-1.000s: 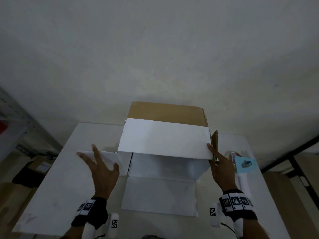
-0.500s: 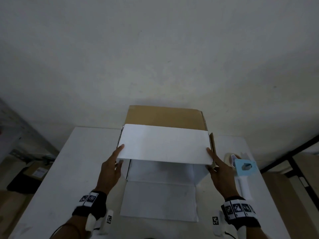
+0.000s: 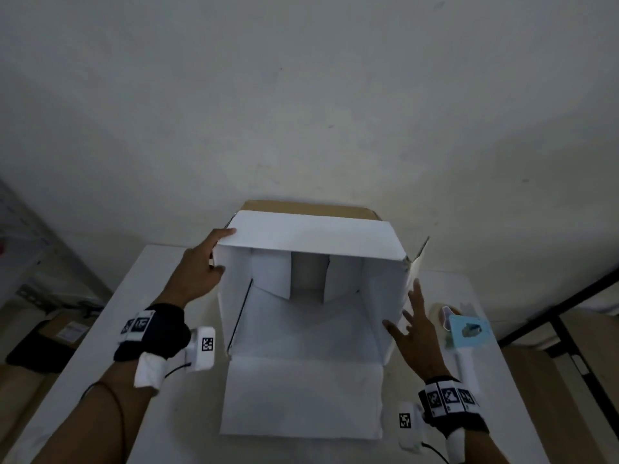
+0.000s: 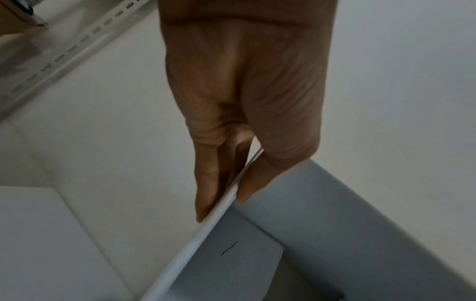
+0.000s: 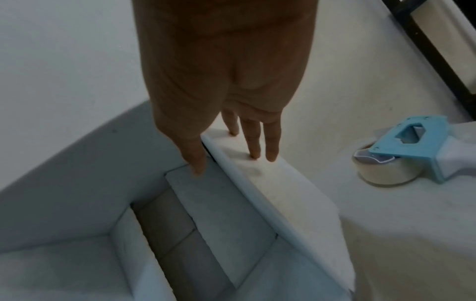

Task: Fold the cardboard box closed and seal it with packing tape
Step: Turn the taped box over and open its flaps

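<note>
Cardboard box (image 3: 311, 296) sits mid-table (image 3: 110, 329), on its side w/ open mouth facing the person; inside white, brown outer face showing at 12 o'clock. Near flap (image 3: 301, 400) lies flat on the table at 6 o'clock. Top flap (image 3: 315, 234) stands out roughly level over the opening.

Left hand (image 3: 197, 272) at 9 o'clock of the box: fingers straight along the outside of the left flap edge (image 4: 206, 230), thumb on the inner side, so the thin board edge is pinched between them. Right hand (image 3: 413, 326) at 3 o'clock: fingers (image 5: 253, 146) straight and spread, tips resting on the right flap (image 3: 415, 266), thumb toward the inner side; not clear it clamps anything.

Tape dispenser (image 3: 467, 331), blue w/ white handle, lies just beside the right hand at 3 o'clock, apart from the box. Bare tabletop at 7–9 o'clock and a narrower strip at 4–5 o'clock. Wall (image 3: 301, 95) close behind at 12.
</note>
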